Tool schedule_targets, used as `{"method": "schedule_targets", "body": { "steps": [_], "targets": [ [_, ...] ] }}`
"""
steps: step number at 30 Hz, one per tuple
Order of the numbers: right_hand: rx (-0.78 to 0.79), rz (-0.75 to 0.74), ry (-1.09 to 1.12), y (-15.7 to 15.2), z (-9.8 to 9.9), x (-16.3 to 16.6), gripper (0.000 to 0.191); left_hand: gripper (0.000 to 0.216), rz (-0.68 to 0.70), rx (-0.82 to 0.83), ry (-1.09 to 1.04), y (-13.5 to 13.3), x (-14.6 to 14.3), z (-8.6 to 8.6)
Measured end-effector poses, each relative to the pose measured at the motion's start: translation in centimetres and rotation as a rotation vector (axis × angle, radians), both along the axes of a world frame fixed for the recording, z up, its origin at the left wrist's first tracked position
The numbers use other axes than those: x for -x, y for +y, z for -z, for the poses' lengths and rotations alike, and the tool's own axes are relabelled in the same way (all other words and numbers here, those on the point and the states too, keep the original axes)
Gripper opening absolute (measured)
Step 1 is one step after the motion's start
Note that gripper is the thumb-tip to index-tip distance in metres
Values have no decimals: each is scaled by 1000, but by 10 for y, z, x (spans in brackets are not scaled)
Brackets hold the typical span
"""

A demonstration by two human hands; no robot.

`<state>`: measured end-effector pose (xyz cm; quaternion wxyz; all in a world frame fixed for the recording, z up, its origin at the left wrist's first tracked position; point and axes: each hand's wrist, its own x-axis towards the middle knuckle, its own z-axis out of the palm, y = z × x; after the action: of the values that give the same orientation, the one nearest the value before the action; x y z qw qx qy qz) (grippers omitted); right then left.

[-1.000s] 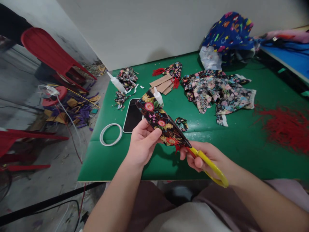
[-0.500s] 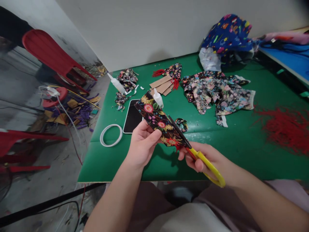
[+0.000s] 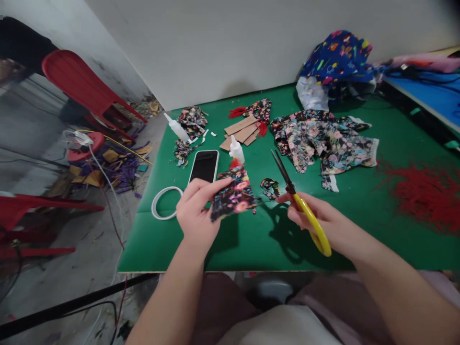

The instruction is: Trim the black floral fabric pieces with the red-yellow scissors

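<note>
My left hand (image 3: 196, 211) pinches a dark floral fabric piece (image 3: 235, 194) above the green table (image 3: 251, 239), its face turned toward me. My right hand (image 3: 319, 220) grips yellow-handled scissors (image 3: 296, 199), blades nearly closed and pointing up and away, apart from the fabric. A small floral scrap (image 3: 270, 187) lies on the table between the two hands.
A phone (image 3: 204, 166), a white tape ring (image 3: 166, 202), two white glue bottles (image 3: 236, 149), cardboard strips (image 3: 240, 130), floral fabric heaps (image 3: 319, 136), a blue patterned cloth (image 3: 338, 55) and red threads (image 3: 424, 196) lie on the table. Red chairs (image 3: 79, 86) and floor debris stand at left.
The scissors have come away from the fabric and moved right, blades pointing up. My left hand lowered and turned the fabric piece, uncovering the phone.
</note>
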<state>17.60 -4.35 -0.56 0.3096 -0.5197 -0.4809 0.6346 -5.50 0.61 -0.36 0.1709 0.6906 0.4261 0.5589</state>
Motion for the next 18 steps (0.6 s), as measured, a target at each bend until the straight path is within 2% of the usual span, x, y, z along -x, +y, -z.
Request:
{"method": "schedule_targets", "body": {
  "steps": [3, 6, 9, 13, 15, 18],
  "targets": [
    [-12, -13, -21, 1, -1, -1, 47, 39, -72, -85, 156, -7, 2, 3],
    [-72, -6, -94, -1, 0, -3, 35, 37, -73, -46, 97, -10, -3, 6],
    [-223, -12, -259, -2, 2, -9, 26, 29, 33, 124, -147, -9, -11, 7],
    [-548, -103, -601, 0, 1, -23, 23, 23, 176, 405, -549, -5, -20, 4],
    [-683, -61, -718, 0, -1, -28, 31, 25, 194, 480, -662, -3, -24, 1],
    [-770, 73, -800, 0, -2, -32, 36, 21, 160, 521, -750, -2, -27, -2]
  ]
}}
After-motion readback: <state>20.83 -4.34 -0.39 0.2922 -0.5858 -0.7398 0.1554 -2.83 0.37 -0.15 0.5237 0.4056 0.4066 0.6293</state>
